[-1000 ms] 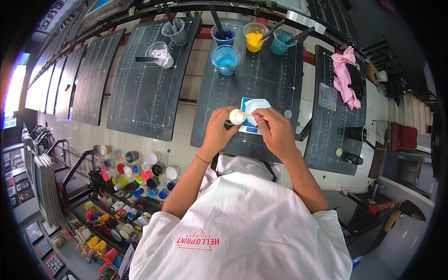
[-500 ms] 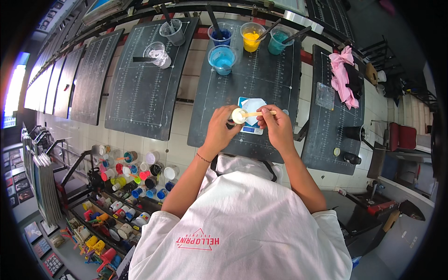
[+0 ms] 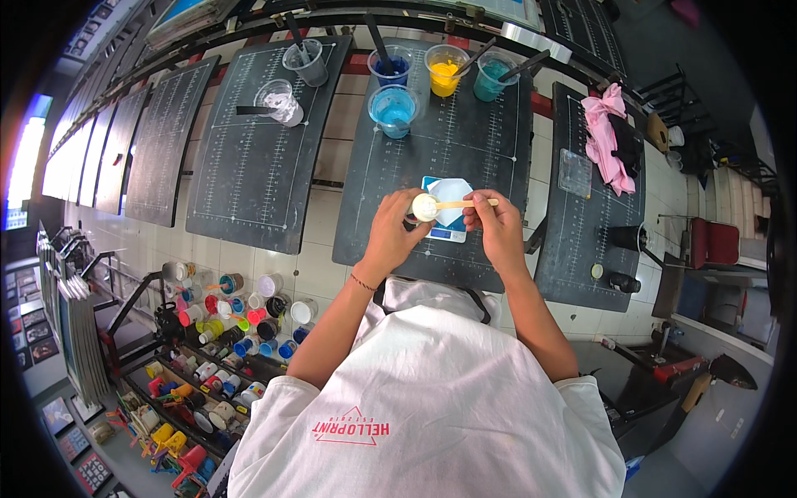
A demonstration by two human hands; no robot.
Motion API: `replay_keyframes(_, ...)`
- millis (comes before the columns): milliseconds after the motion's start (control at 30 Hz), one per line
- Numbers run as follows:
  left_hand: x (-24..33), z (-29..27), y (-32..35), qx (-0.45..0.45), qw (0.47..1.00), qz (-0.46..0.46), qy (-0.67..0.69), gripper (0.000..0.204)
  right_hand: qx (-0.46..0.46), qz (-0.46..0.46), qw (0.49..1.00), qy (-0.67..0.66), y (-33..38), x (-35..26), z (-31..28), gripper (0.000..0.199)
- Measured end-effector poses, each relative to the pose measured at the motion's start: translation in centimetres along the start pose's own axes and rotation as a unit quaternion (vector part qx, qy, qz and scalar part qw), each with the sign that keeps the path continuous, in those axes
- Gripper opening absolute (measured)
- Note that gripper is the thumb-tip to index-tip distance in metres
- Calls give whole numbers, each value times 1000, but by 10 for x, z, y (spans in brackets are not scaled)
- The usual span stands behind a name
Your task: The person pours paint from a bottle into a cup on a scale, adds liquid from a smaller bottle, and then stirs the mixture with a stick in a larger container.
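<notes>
My left hand is wrapped round a small round jar of pale cream-white stuff, its open mouth tilted up toward me. Pinched between the fingers of my right hand is a flat wooden stick, its far end at the jar's mouth. Just beyond and below both hands a small blue and white digital scale rests on the dark board. A white sheet of paper lies over its top, partly hidden by the stick and jar.
Clear cups hold light blue, dark blue, yellow and teal paint with dark sticks. Two more cups, one whitish, stand on the left board. Pink cloth lies right; several paint pots stand lower left.
My right hand has drawn the wooden stick slightly to the right, and its tip sits nearer the jar's rim. The left hand still holds the jar in nearly the same place.
</notes>
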State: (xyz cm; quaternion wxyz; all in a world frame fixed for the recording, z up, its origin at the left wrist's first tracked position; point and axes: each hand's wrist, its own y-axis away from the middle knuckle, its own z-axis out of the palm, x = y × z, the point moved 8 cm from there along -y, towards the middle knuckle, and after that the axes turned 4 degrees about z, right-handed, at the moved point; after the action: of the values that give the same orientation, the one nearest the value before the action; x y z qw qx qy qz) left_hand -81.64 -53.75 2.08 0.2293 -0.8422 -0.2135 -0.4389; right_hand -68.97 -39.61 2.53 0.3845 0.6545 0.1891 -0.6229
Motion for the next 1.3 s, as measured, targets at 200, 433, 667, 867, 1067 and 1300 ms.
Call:
replay_keyframes(200, -1, 1, 0, -1, 1000, -5, 1, 48, 12, 1, 1000, -11, 1, 0, -2, 31)
replay_keyframes(433, -2, 1, -1, -5, 1000, -10, 10, 48, 19, -1, 1000, -17, 0, 2, -5, 31)
replay_keyframes(667, -2, 2, -1, -5, 1000, -9, 17, 48, 21, -2, 1000, -14, -1, 2, -7, 32)
replay_keyframes(867, -1, 3, -2, -6, 1000, -10, 20, 47, 23, 0, 1000, -20, -1, 4, -7, 31)
replay_keyframes(1067, -6, 5, -2, -10, 1000, -14, 16, 47, 29, 4, 998, -54, -4, 9, -11, 30)
replay_keyframes(1300, -11, 2, -1, -5, 1000, -14, 15, 48, 46, 16, 996, -70, -7, 15, -21, 29)
